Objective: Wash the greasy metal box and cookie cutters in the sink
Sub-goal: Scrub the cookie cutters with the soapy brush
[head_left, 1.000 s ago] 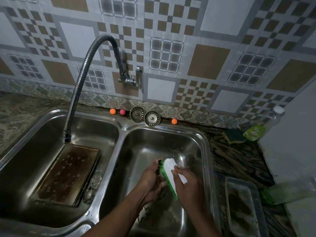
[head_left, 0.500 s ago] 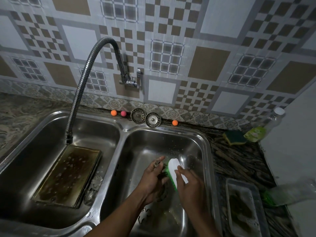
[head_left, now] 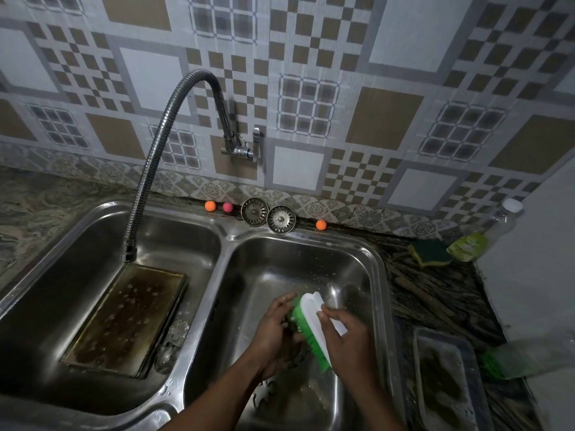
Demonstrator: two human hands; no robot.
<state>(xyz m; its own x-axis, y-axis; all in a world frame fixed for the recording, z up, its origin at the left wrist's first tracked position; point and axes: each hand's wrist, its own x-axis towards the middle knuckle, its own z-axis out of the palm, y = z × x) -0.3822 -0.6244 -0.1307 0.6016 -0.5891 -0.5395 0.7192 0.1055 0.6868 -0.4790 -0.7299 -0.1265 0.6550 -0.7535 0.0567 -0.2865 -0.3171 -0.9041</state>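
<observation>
Gripping a white-backed, green-bristled scrub brush, right hand curled round it, left hand curled at the bristles, its hold hidden, greasy rectangular metal box flat in the left sink basin, flower-shaped cookie cutter beside it.

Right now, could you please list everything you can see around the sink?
Sink: one, steel, two basins.
Faucet hose: one, grey, over left basin.
Metal box: one, greasy brown, left basin.
Cookie cutters: two, steel, left basin beside box.
Strainers: two, steel, back ledge.
Balls: two orange, one pink, back ledge.
Sponge: one, green-yellow, right counter.
Bottles: two, clear with green, right counter.
Tray: one, greyish, soapy, right counter.
Scrub brush: one, green-white, over right basin.
Left hand: one, holds small hidden item under bristles.
Right hand: one, fingers grip brush.
</observation>
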